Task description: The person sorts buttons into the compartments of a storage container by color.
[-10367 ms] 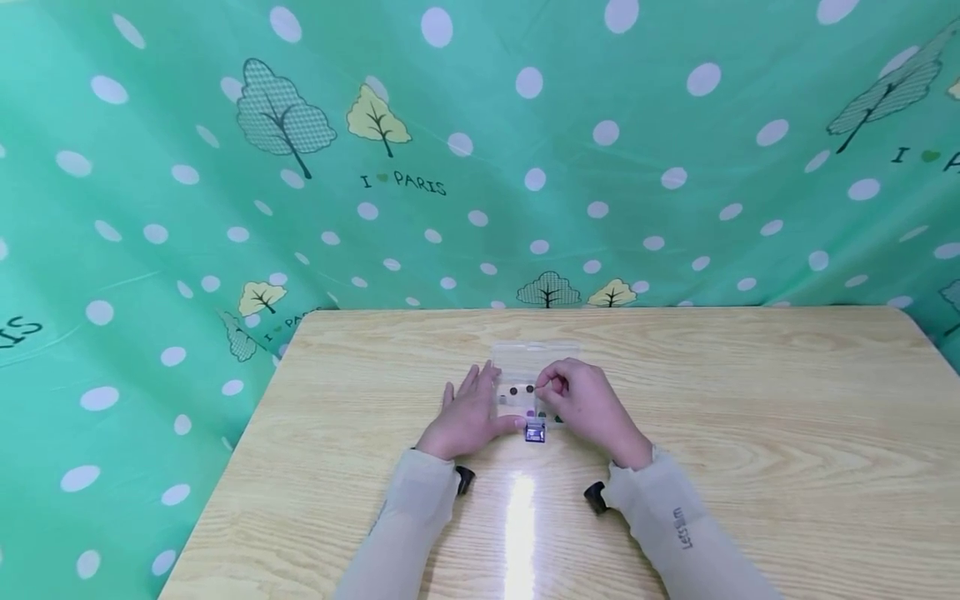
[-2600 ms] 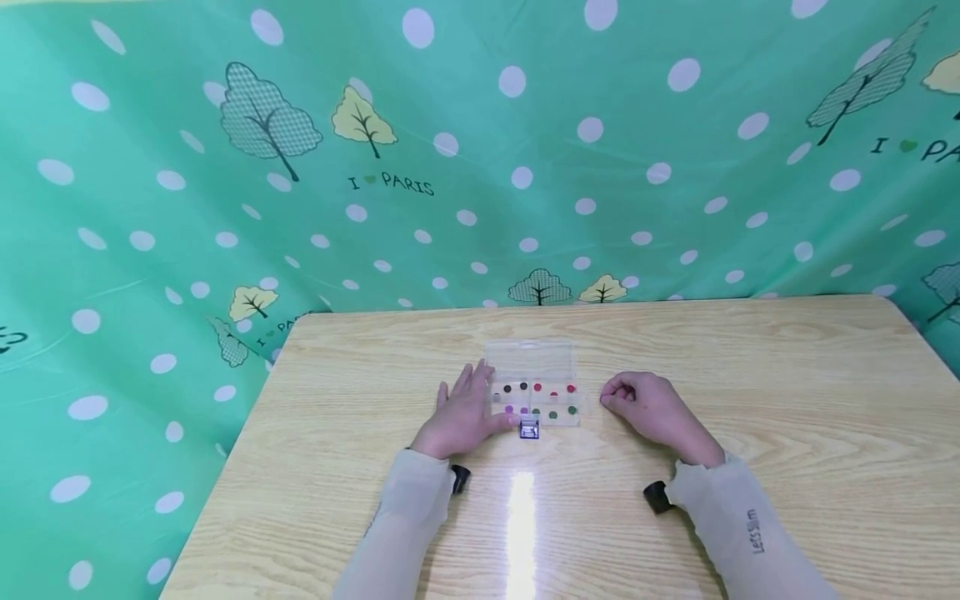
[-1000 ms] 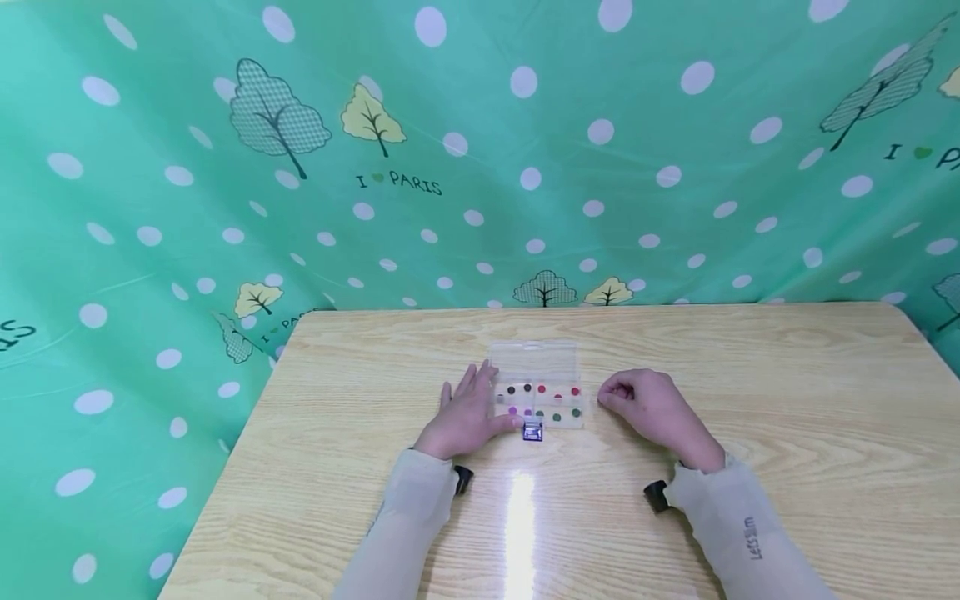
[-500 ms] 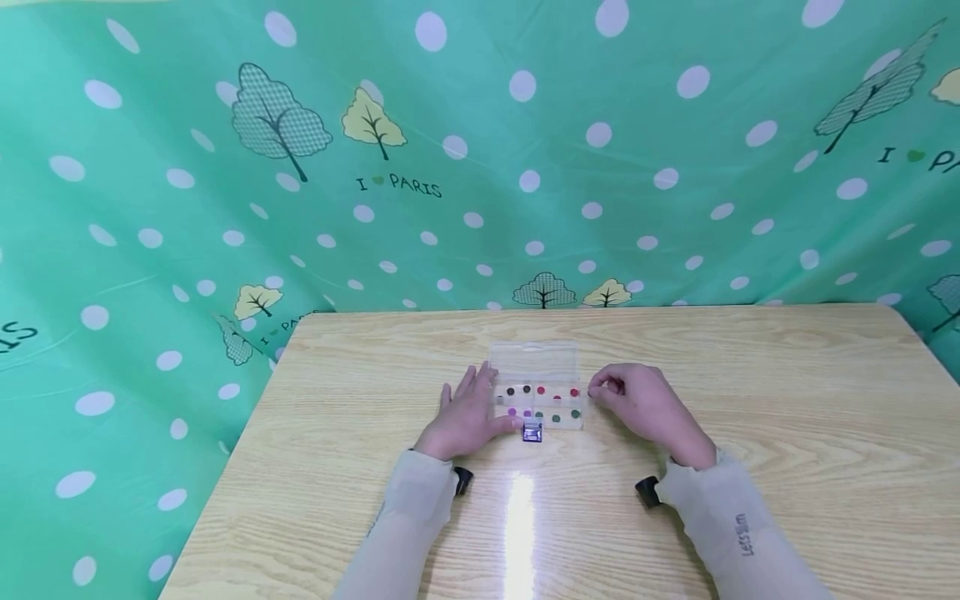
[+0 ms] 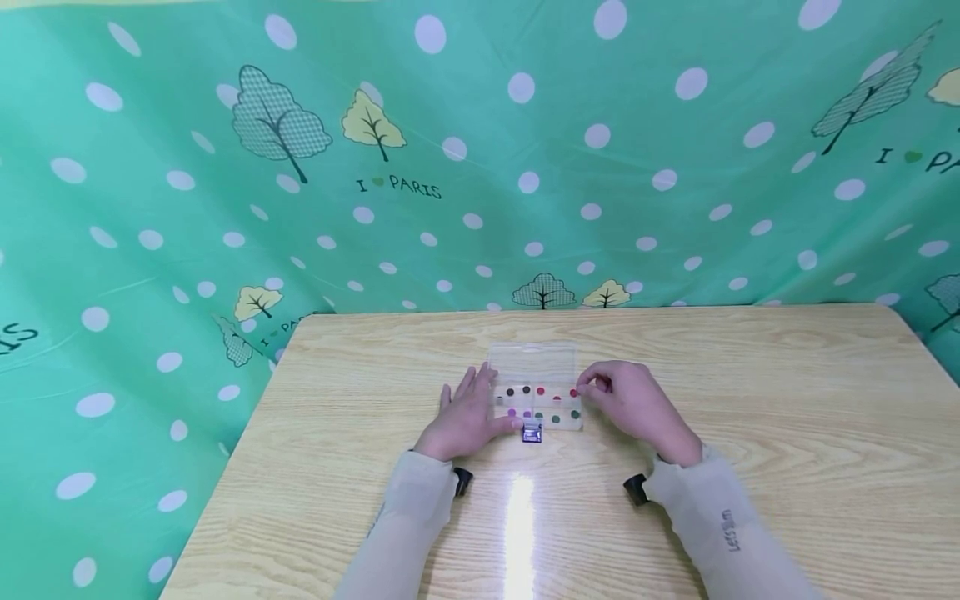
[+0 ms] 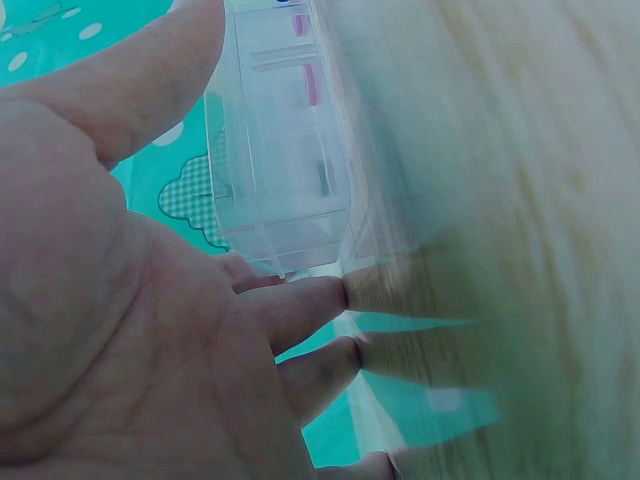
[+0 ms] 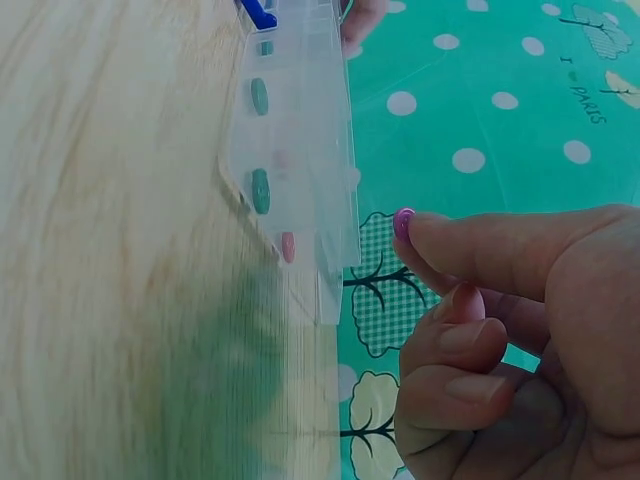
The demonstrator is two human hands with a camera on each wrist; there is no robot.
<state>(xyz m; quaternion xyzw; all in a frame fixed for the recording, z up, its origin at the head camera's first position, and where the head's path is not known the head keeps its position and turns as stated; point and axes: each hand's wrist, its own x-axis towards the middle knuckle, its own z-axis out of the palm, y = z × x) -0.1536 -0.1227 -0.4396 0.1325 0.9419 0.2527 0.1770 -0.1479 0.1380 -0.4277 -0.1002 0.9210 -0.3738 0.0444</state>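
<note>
A clear plastic compartment box (image 5: 558,426) stands on the table with its lid (image 5: 532,362) raised at the back. Black buttons (image 5: 527,389) lie back left, red buttons (image 5: 541,391) back right, purple buttons (image 5: 512,412) front left and green buttons (image 5: 556,418) front right. My left hand (image 5: 463,423) lies along the box's left side, fingers stretched out, thumb near the front edge. Between thumb and index finger, my right hand (image 5: 628,402) pinches a small purple button (image 7: 403,222), just off the box's right end. That button is hard to make out in the head view.
A small blue-and-clear piece (image 5: 532,432) sits at the box's front middle; its kind is unclear. The wooden table (image 5: 750,392) stretches to both sides. Behind it hangs a green dotted cloth (image 5: 637,192).
Earlier my right hand was over the box, then out to its right. During the last second it has come left, to the box's right edge. My left hand has stayed in place.
</note>
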